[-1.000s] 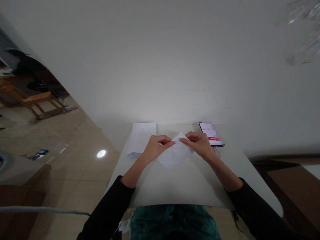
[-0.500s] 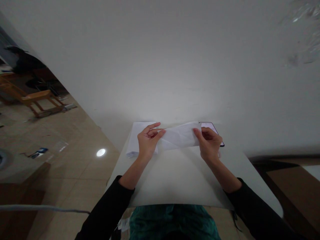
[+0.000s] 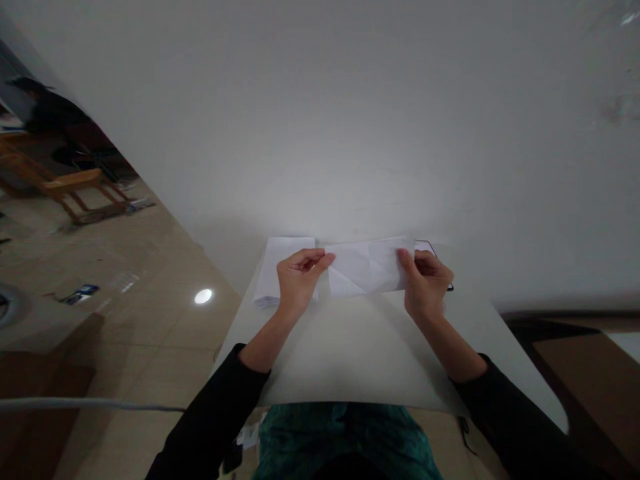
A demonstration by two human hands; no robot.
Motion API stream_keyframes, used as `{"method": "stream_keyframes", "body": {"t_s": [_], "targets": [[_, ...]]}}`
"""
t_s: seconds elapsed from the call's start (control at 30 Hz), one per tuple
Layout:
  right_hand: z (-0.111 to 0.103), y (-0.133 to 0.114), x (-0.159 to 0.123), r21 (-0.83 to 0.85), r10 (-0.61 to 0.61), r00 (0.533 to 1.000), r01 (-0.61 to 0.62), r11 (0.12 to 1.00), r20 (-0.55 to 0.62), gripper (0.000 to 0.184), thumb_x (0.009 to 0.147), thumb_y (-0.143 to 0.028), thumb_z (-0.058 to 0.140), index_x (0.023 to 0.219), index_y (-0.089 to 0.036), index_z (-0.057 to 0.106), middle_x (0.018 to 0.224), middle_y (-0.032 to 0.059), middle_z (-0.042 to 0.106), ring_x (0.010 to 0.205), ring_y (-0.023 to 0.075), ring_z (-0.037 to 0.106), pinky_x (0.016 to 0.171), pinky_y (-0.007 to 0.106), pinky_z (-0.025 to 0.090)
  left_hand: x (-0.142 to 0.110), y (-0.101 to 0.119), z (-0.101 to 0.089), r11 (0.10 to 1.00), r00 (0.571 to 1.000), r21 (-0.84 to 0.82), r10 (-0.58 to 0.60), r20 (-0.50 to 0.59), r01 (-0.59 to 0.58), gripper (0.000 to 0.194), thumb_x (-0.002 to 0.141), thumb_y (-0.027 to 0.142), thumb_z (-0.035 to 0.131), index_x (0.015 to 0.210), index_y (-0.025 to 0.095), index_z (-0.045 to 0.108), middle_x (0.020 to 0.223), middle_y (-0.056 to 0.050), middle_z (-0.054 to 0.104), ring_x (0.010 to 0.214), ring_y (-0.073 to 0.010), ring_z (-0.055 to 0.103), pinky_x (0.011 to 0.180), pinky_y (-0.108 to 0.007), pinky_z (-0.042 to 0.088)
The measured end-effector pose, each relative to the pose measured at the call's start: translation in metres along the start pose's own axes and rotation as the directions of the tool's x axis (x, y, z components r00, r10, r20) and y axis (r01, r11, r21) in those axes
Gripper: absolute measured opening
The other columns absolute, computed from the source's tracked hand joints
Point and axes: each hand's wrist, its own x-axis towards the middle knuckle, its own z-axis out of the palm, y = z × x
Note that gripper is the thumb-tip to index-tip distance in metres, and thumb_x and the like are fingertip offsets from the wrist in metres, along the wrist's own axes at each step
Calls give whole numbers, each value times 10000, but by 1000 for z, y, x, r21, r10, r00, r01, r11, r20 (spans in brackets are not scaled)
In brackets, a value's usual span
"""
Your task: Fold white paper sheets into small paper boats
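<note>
Between my two hands a creased sheet of white paper (image 3: 367, 267) is stretched out into a wide strip above the white table (image 3: 350, 360). My left hand (image 3: 301, 277) pinches its left upper corner between thumb and fingers. At its right end my right hand (image 3: 427, 280) grips it, thumb in front and fingers curled behind. A stack of white paper (image 3: 273, 267) lies at the table's back left, partly covered by my left hand. Behind my right hand a phone (image 3: 424, 246) is mostly hidden.
A pale wall (image 3: 350, 133) rises right behind the table. On the left floor stands a wooden chair (image 3: 75, 180), with a person (image 3: 55, 117) in dark clothing near it. A brown cardboard box (image 3: 590, 380) sits at the right. A grey cable (image 3: 90, 404) crosses the lower left.
The paper was folded to a point with both hands close together; my hands have since moved apart, opening it into a flat strip. The view has shifted slightly.
</note>
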Motion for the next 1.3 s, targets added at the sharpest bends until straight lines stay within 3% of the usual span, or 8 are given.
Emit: {"method": "stream_keyframes", "body": {"t_s": [0.73,0.83,0.9,0.97,1.07,1.2,1.23,1.3], "targets": [[0,-5,-2,-31,-13,1000,13,999,-6,286,686,-437,795,662,-194,645,609,-31,595,533,111,532,502,256,434,-1,4,2,999,999,7,44,-3,-44,147,657,304,832,715,190,760,705,-14,727,589,-88,608,592,-220,520],[-1,-3,0,-54,-51,998,52,997,25,245,733,-417,765,768,-203,652,678,-17,627,583,128,578,555,279,482,1,2,1,998,998,27,61,3,-61,147,664,311,828,715,191,760,708,-14,726,594,-90,603,582,-222,511],[-2,-11,2,-107,-158,986,164,981,62,290,748,-385,761,959,-218,652,844,20,677,726,165,638,650,321,526,1,0,0,996,997,41,75,24,-76,151,673,323,824,717,193,760,712,-15,724,604,-95,601,581,-228,508],[-3,-28,2,-226,-320,935,348,910,152,439,760,-349,755,1157,-235,606,1110,83,665,985,223,638,804,391,531,2,-1,-2,996,994,34,81,72,-84,145,684,325,820,725,198,762,719,-13,724,617,-99,605,590,-232,509],[0,-61,-1,-364,-387,812,553,750,436,321,837,-331,678,1138,-224,639,1270,122,617,1187,277,558,964,462,463,1,1,-4,997,979,36,66,193,-74,125,701,313,816,734,204,764,715,-9,721,628,-103,612,603,-235,510],[17,-88,-1,-338,-56,571,557,758,819,178,907,-299,586,994,-202,708,940,78,737,888,234,676,817,371,501,-1,7,-5,993,945,79,54,322,-83,124,720,312,806,717,198,756,690,-8,707,626,-113,611,592,-240,500],[22,-91,0,-359,41,527,518,776,849,174,915,-286,575,940,-197,723,874,68,745,806,216,682,755,338,498,-1,9,-5,992,938,82,59,341,-92,123,723,307,805,713,196,752,689,-8,705,630,-114,612,594,-240,499],[30,-92,4,-391,138,495,455,800,858,193,914,-280,580,857,-189,741,791,58,746,729,196,676,686,298,477,-2,10,-5,992,933,78,66,355,-100,117,723,296,806,714,194,748,695,-7,704,642,-115,618,609,-237,503]]}}
